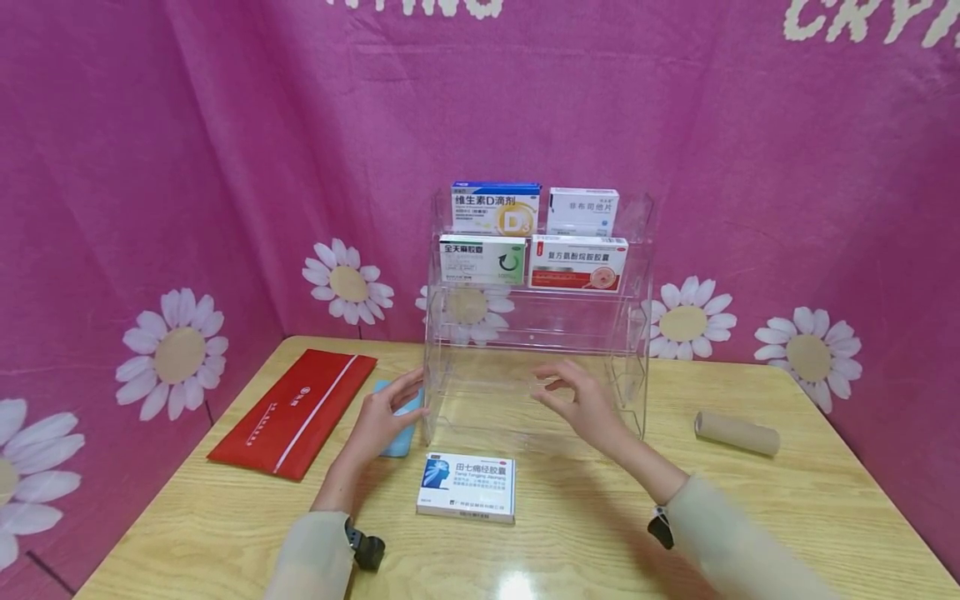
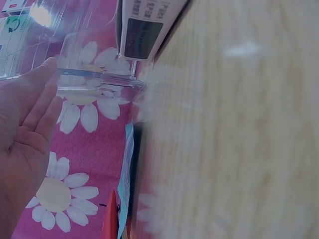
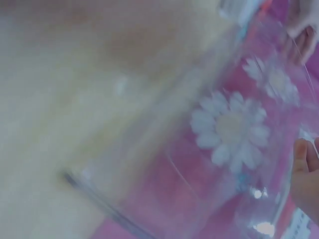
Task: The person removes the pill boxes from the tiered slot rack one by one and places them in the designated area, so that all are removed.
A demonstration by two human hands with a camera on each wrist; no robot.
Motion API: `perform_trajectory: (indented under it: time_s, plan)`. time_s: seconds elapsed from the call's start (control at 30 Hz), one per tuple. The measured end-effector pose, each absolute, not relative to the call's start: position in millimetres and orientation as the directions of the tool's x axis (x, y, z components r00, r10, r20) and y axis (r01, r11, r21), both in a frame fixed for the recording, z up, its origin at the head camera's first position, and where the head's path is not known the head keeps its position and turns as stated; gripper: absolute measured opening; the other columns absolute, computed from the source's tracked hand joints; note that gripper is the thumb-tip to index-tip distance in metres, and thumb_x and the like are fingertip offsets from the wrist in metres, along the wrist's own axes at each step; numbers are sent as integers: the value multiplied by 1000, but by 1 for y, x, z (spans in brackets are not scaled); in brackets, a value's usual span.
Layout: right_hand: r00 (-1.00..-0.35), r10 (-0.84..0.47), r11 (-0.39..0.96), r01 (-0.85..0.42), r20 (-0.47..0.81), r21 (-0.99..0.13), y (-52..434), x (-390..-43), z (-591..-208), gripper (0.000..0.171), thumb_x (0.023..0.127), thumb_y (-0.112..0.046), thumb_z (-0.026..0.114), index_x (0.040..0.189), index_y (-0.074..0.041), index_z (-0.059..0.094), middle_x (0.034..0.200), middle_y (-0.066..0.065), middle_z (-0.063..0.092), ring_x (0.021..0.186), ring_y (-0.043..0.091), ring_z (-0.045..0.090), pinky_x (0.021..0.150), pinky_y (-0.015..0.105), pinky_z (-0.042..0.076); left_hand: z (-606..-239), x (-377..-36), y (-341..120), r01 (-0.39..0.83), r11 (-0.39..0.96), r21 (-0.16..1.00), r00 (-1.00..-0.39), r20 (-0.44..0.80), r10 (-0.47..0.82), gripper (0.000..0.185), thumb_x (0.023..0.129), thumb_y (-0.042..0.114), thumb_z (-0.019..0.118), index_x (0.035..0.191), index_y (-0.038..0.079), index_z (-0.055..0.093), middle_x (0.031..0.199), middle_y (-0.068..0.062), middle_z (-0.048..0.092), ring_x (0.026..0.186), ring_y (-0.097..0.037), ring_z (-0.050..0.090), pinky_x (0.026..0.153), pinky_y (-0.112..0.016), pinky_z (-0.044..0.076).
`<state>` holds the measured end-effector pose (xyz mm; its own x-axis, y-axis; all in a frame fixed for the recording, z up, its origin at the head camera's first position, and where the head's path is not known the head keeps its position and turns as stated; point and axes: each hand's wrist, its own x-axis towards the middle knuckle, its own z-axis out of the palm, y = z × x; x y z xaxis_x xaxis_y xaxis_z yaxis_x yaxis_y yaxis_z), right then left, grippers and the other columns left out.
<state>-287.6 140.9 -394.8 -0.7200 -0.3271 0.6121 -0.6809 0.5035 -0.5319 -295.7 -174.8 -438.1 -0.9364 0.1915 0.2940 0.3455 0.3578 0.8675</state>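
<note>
head view: a clear acrylic shelf rack (image 1: 536, 333) stands on the wooden table (image 1: 750, 517), with four medicine boxes on its upper tiers. the left hand (image 1: 384, 417) has straight, relaxed fingers laid against the rack's left side wall, holding nothing. the right hand (image 1: 577, 400) hovers at the rack's open lower front with loosely curled fingers, gripping nothing. a white and blue medicine box (image 1: 467, 486) lies flat just in front of the rack, between the forearms. a light blue object (image 1: 397, 437) lies under the left hand, a red envelope (image 1: 294, 412) further left, a cardboard tube (image 1: 737, 432) well to the right.
</note>
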Motion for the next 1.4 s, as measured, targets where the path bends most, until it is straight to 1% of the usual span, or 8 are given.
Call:
perform_trajectory:
  time_s: [0.3, 0.43, 0.57, 0.73, 0.8, 0.93, 1.03, 1.4]
  plan:
    - [-614, -205, 541, -720, 762, -434, 159, -313, -346, 35, 77, -2, 79, 111, 1, 69, 108, 16, 70, 96, 30, 67, 86, 34, 59, -437, -296, -175, 351, 369, 860, -935, 300, 189, 63, 86, -1, 70, 144, 3, 47, 142, -21, 54, 132, -36, 53, 105, -52, 48]
    - [-624, -134, 560, -689, 770, -461, 167, -324, -326, 37, 79, -3, 78, 114, 0, 68, 112, 18, 68, 96, 31, 65, 84, 17, 52, -438, -296, -176, 348, 379, 857, -936, 295, 192, 63, 86, 0, 71, 144, 4, 47, 142, -20, 54, 132, -35, 54, 105, -51, 48]
    - [-631, -59, 568, -659, 773, -494, 177, -335, -309, 36, 81, -3, 77, 116, 1, 67, 113, 20, 66, 96, 25, 62, 84, 14, 50, -438, -296, -176, 345, 380, 858, -937, 291, 193, 63, 86, 1, 71, 145, 5, 47, 143, -19, 54, 132, -34, 53, 105, -50, 49]
    - [-622, -8, 624, -615, 783, -482, 187, -349, -296, 38, 83, -5, 75, 119, 2, 64, 116, 21, 63, 97, 31, 63, 89, 38, 55, -439, -296, -176, 352, 377, 857, -934, 296, 199, 64, 86, 1, 70, 145, 5, 46, 145, -19, 53, 133, -34, 53, 105, -51, 48]
    - [-608, -15, 655, -606, 794, -452, 191, -353, -293, 39, 83, -5, 75, 119, 3, 63, 117, 23, 62, 101, 40, 61, 91, 49, 52, -440, -296, -176, 356, 378, 854, -933, 300, 200, 64, 87, 1, 70, 145, 5, 46, 145, -19, 52, 133, -34, 53, 105, -51, 48]
    - [-578, -55, 700, -604, 814, -382, 198, -362, -289, 41, 82, 0, 75, 120, 6, 61, 117, 26, 60, 109, 41, 55, 102, 55, 45, -441, -295, -175, 354, 376, 856, -934, 300, 195, 64, 87, 1, 70, 145, 5, 46, 144, -20, 53, 131, -35, 54, 104, -52, 48]
    - [-580, -91, 738, -585, 809, -337, 201, -368, -286, 43, 81, 2, 74, 122, 7, 59, 120, 27, 58, 114, 42, 51, 108, 55, 42, -441, -293, -175, 349, 372, 860, -936, 299, 186, 63, 86, 0, 70, 145, 5, 47, 143, -20, 54, 131, -35, 55, 104, -53, 49]
    - [-645, -144, 876, -436, 751, -206, 204, -377, -275, 40, 85, -4, 72, 123, 5, 59, 122, 29, 57, 113, 44, 50, 101, 58, 43, -441, -295, -174, 354, 376, 856, -935, 308, 178, 63, 86, -2, 70, 144, 6, 48, 143, -19, 54, 131, -34, 55, 104, -51, 49]
